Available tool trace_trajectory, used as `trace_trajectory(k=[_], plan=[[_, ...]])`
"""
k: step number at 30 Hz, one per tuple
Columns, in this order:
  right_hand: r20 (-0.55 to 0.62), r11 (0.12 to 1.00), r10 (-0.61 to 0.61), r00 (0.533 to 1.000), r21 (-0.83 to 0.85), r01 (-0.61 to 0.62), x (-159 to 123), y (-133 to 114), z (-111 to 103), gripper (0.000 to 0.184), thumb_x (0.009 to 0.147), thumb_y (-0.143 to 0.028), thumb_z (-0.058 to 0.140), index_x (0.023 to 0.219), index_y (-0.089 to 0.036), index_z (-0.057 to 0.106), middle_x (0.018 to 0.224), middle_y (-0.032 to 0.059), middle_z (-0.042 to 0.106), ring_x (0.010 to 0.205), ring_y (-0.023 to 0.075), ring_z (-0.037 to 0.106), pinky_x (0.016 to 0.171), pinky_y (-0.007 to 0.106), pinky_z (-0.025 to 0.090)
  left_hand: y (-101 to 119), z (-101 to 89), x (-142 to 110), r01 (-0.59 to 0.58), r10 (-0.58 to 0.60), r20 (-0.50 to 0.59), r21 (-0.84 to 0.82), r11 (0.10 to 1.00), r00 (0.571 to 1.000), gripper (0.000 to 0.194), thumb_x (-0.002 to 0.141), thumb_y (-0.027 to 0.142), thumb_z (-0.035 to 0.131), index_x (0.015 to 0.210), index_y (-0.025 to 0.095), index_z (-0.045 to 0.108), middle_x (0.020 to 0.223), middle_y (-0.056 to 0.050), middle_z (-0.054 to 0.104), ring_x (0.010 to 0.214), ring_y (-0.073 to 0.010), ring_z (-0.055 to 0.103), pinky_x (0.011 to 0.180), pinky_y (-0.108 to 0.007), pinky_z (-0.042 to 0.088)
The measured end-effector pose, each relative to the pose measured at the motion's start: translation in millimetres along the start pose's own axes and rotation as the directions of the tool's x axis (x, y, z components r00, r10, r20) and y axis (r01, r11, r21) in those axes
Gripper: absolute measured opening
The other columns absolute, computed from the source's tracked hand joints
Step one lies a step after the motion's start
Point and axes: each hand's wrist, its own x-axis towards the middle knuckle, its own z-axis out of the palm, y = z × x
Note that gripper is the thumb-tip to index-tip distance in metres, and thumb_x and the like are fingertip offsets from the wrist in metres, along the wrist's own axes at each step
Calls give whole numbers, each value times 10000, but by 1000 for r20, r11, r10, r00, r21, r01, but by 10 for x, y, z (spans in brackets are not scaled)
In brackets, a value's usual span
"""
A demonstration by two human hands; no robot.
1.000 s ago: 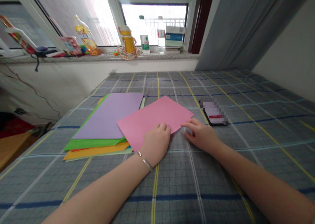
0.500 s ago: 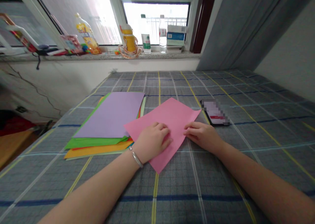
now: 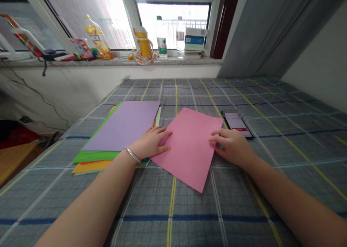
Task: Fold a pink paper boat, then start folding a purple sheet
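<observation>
Pink paper (image 3: 188, 149) has swung round since a moment ago: instead of lying slanted across the view, it now sits nearly upright on the plaid bedspread (image 3: 189, 212), one corner pointing down toward the person and another reaching up beside the phone (image 3: 238, 124), whose screen is pixelated. The sheet has also slid away from the paper pile, though its left corner remains just beside it. Both hands have shifted to the sheet's long sides. The left hand (image 3: 150, 144), with a silver bangle (image 3: 132, 155) at the wrist, now lies flat and open, its fingertips resting on the pink sheet's left edge while the palm sits over the pile's right side. The right hand (image 3: 233, 147) is loosely curled, its fingertips touching the opposite edge. Neither hand pinches or lifts the paper; the sheet lies flat between them, held only by that light contact. To the left, a lilac sheet (image 3: 121, 127) tops the pile, above a green sheet (image 3: 94, 156) and an orange sheet (image 3: 89, 166). Beyond the bedspread, a plastic water bottle (image 3: 162, 37) and a yellow flask (image 3: 143, 42) stand on the window sill (image 3: 116, 62).
</observation>
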Motion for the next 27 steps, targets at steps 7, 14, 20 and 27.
trace_trajectory(k=[7, 14, 20, 27], plan=[[92, 968, -197, 976, 174, 179, 27, -146, 46, 292, 875, -174, 547, 1091, -297, 699, 1211, 9, 666, 1111, 202, 583, 950, 388, 466, -47, -11, -5, -45, 33, -87, -138, 989, 996, 529, 860, 432, 542, 1338, 208, 504, 1374, -108, 494, 1258, -254, 460, 1085, -407, 330], [103, 884, -208, 973, 445, 142, -5, 97, 82, 283, 881, -177, 553, 1067, -317, 716, 1122, 7, 709, 1132, 180, 588, 992, 375, 455, -110, -60, 14, -81, 21, -172, -350, 933, 985, 394, 939, 366, 396, 1241, 209, 596, 1296, -64, 576, 1213, -188, 506, 1077, -334, 368], [190, 730, -162, 968, 683, -12, -22, 189, -2, 226, 884, -364, 568, 990, -273, 745, 1075, 55, 724, 1082, 204, 624, 963, 392, 466, -176, 20, 30, -152, 126, -132, -217, 964, 983, 408, 924, 232, 406, 1302, 271, 552, 1432, -53, 460, 1342, -203, 382, 1145, -427, 264], [323, 664, 153, 934, 666, -339, -65, 252, -104, 383, 835, -523, 552, 898, -204, 754, 952, 68, 747, 899, 248, 674, 833, 387, 513, -78, 9, 4, -199, 176, -144, -163, 966, 974, 485, 844, 171, 506, 1327, 219, 520, 1450, -89, 426, 1322, -250, 403, 1120, -430, 299]])
